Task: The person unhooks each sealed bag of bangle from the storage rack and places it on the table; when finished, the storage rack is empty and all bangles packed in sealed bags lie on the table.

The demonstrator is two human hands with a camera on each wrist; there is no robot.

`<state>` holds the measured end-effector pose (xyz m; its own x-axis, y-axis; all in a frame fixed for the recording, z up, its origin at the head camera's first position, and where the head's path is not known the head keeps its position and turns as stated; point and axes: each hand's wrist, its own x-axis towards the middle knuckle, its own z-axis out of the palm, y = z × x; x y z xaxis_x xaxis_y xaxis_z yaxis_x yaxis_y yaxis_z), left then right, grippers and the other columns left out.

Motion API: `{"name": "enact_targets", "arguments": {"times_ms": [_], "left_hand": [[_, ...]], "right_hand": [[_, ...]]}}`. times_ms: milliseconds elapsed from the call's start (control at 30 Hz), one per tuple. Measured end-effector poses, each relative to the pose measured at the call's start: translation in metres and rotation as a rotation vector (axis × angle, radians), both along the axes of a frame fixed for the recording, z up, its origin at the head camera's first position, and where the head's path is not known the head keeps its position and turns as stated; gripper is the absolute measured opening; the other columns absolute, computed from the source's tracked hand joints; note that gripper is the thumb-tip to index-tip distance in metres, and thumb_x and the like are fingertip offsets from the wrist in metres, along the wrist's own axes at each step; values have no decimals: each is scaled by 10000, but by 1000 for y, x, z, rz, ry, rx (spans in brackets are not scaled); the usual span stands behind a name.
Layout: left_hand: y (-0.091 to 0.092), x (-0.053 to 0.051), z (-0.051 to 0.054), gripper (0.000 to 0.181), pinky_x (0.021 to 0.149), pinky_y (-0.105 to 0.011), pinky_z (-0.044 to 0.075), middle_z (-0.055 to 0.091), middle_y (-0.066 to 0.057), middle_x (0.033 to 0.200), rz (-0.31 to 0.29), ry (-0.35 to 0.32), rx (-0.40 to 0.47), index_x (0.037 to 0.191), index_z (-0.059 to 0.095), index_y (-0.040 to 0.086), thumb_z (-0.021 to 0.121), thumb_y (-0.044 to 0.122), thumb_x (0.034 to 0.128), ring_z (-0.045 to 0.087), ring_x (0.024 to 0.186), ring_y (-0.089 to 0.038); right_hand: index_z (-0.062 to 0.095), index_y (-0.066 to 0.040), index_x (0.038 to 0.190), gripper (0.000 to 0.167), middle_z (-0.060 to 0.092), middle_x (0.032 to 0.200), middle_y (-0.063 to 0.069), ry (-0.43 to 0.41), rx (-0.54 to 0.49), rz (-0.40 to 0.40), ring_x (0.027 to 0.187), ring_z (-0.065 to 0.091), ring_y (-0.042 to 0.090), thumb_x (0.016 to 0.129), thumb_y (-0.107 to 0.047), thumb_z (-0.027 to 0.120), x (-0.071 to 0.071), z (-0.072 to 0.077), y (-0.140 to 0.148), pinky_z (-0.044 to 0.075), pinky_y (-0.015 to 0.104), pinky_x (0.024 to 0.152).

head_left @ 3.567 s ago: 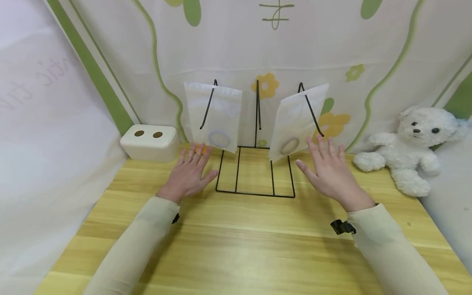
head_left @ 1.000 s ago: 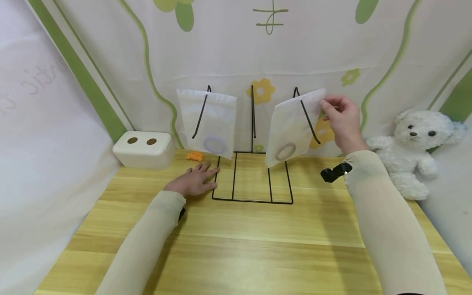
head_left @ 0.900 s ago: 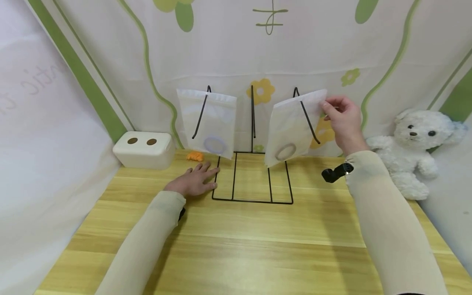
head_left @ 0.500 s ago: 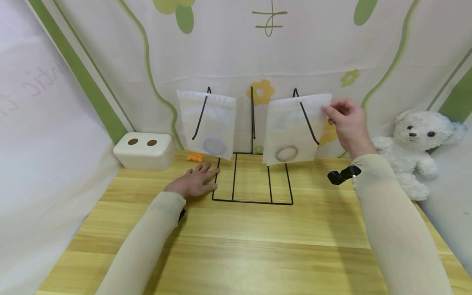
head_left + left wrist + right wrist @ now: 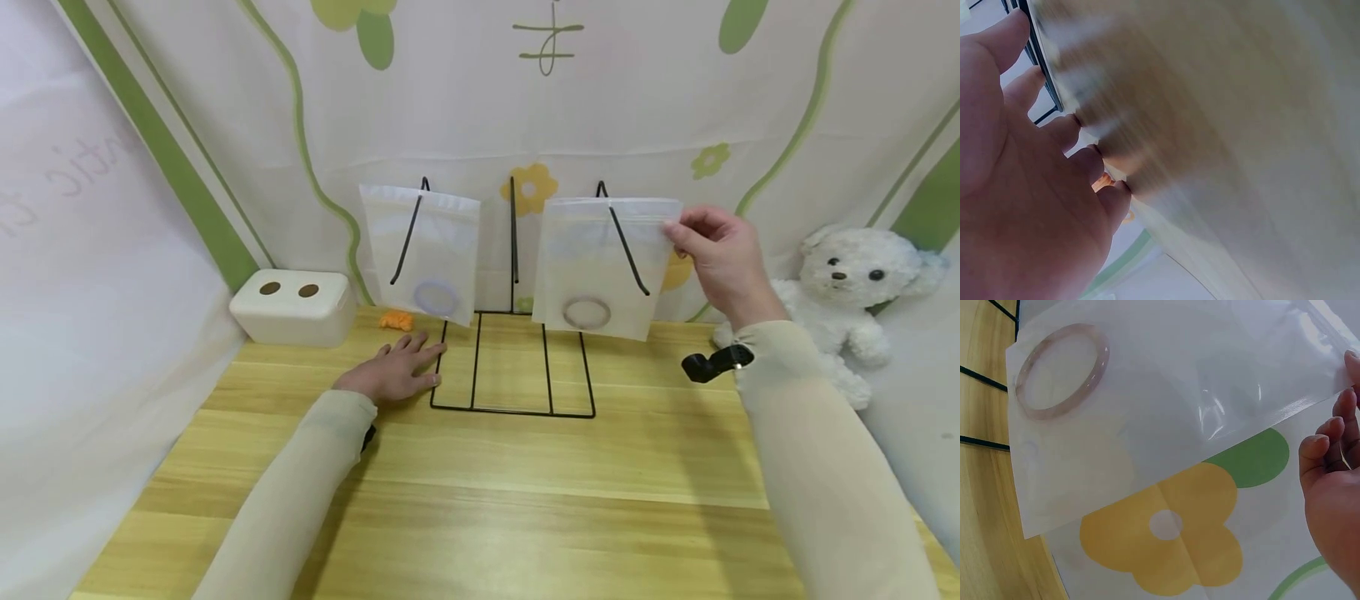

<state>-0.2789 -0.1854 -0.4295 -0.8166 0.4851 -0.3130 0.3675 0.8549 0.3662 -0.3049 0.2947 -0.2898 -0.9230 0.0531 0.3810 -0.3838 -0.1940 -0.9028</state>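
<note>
In the head view my right hand (image 5: 723,258) pinches the upper right edge of a frosted zip bag (image 5: 577,258) between thumb and fingers. The bag hangs on the right hook of a black wire display rack (image 5: 517,412). A brownish bangle (image 5: 1100,362) lies at its bottom, clearest in the right wrist view. On the left hook hangs another frosted zip bag (image 5: 401,242), holding a pale purple ring (image 5: 417,293). My left hand (image 5: 393,367) rests on the table with fingers spread, its fingertips at the left edge of the rack's base.
The rack's middle hook (image 5: 514,229) carries nothing. A white box (image 5: 292,321) with two round holes stands at the back left, near a small orange object (image 5: 397,320). A white teddy bear (image 5: 847,308) sits at the right. A printed curtain (image 5: 637,100) hangs behind.
My right hand has risen from the table and taken the right bag's edge. It has drawn that edge rightward, turning the bag to face forward. My left hand has shifted toward the rack's base.
</note>
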Motion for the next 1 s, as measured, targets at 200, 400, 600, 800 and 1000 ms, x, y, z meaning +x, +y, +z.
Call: {"name": "enact_targets", "arguments": {"times_ms": [200,400,600,800,1000], "left_hand": [[0,1,0,695,1322,-730,45,40,-204,1823,5,-9,16,1748,220,236,476,484,1151,28,1677,-496],[0,1,0,693,1318,-737,51,44,-209,1822,-1,-3,18,1747,222,229,477,476,1152,31,1676,-498],[0,2,-1,693,1319,-737,49,45,-200,1824,6,3,15,1747,222,240,478,483,1151,31,1678,-492],[1,1,-2,698,1318,-737,39,40,-202,1824,6,16,19,1747,224,240,474,498,1149,24,1679,-489],[1,2,-4,693,1315,-743,40,43,-214,1821,3,17,15,1746,225,224,477,477,1152,28,1677,-495]], "right_hand": [[833,-69,943,63,748,820,-68,-18,154,-117,746,600,89,923,-10,842,6,5,1,523,165,659],[838,-50,991,73,796,852,-77,25,198,-179,758,675,66,925,-17,843,12,8,-1,574,144,721],[829,-39,1053,131,806,872,-99,28,293,-250,793,734,55,935,-89,855,18,11,-3,588,133,790],[820,-35,1084,172,800,887,-111,20,350,-296,807,736,46,948,-136,848,23,12,-3,585,125,787],[813,-22,1062,189,804,901,-74,-1,286,-266,794,743,63,926,-143,865,27,9,-3,596,133,773]]}}
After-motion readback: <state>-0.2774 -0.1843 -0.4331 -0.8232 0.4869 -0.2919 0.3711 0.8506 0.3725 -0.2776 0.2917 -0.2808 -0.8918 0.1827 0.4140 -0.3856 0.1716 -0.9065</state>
